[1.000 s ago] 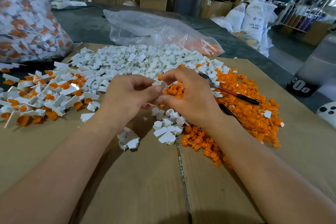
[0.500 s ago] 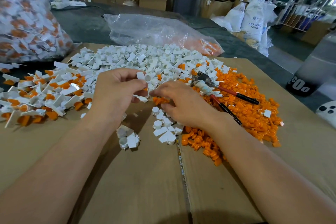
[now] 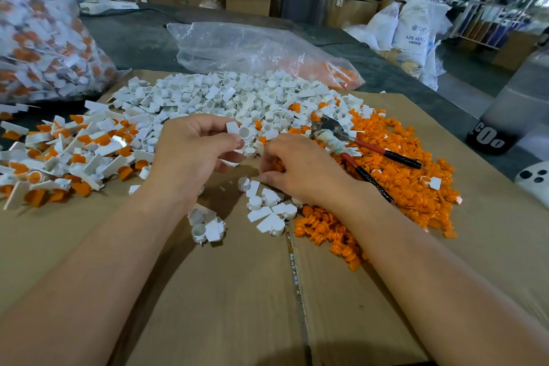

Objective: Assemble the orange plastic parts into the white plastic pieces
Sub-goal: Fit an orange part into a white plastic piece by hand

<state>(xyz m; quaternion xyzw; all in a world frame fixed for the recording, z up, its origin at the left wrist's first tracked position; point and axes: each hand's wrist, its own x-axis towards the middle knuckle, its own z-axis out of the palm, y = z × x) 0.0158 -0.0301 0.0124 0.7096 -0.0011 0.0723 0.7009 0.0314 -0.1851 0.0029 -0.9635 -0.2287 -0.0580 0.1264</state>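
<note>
Left hand (image 3: 190, 154): thumb and fingertips pinch one white plastic piece (image 3: 239, 131), its cup opening towards the camera, held just above the near edge of the white pieces heap (image 3: 237, 95), centre far. Right hand (image 3: 300, 169): fingers curled downward at the left edge of the orange parts pile (image 3: 401, 178); whether they grasp anything cannot be told. Assembled white-and-orange pieces (image 3: 68, 151): heap at left. Red-handled pliers (image 3: 356, 148): lying on the orange pile, right of the hands. Cardboard sheet (image 3: 222, 291): underneath everything. Clear plastic bag (image 3: 252, 47): far, behind the white heap.
</note>
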